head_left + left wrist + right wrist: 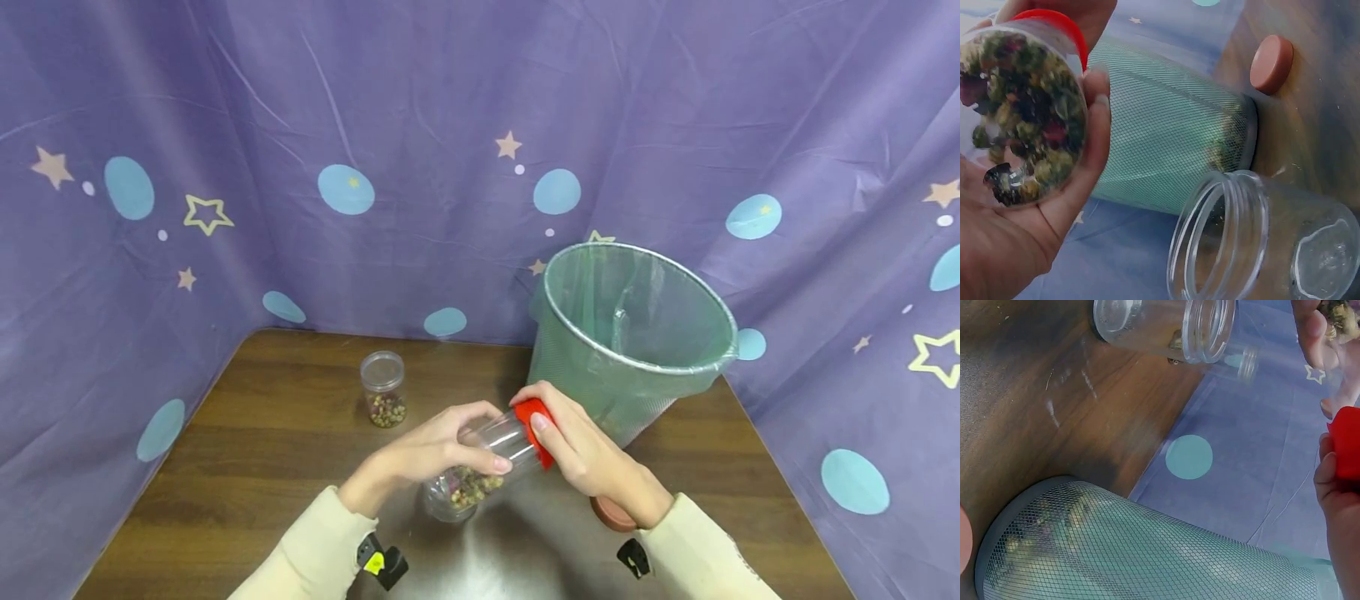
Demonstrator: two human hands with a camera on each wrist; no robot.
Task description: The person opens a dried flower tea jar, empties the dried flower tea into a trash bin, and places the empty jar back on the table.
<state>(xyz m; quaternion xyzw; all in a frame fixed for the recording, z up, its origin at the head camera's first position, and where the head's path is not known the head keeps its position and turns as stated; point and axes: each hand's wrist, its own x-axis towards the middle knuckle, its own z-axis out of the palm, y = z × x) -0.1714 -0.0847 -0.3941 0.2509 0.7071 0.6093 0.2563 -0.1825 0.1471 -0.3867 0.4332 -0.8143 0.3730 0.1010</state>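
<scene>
My left hand [438, 446] grips a clear jar [501, 435] around its side, tilted over the table. Dried flower buds [1029, 119] lie heaped at the bottom end of that jar in the left wrist view. At the jar's other end is a red lid [537, 435], which my right hand [581, 446] holds with thumb and fingers. Below the held jar stands a second clear jar [1297, 231], uncovered, its threaded mouth facing up. In the head view this lower jar is partly hidden behind the held one.
A mesh wastebasket [577, 367] lined with a green bag stands at the back right, with bits showing at its bottom. A small jar [384, 392] of dried buds sits at the back left. A brownish-pink lid [613, 514] lies beneath my right forearm. A purple curtain [450, 125] encloses the table.
</scene>
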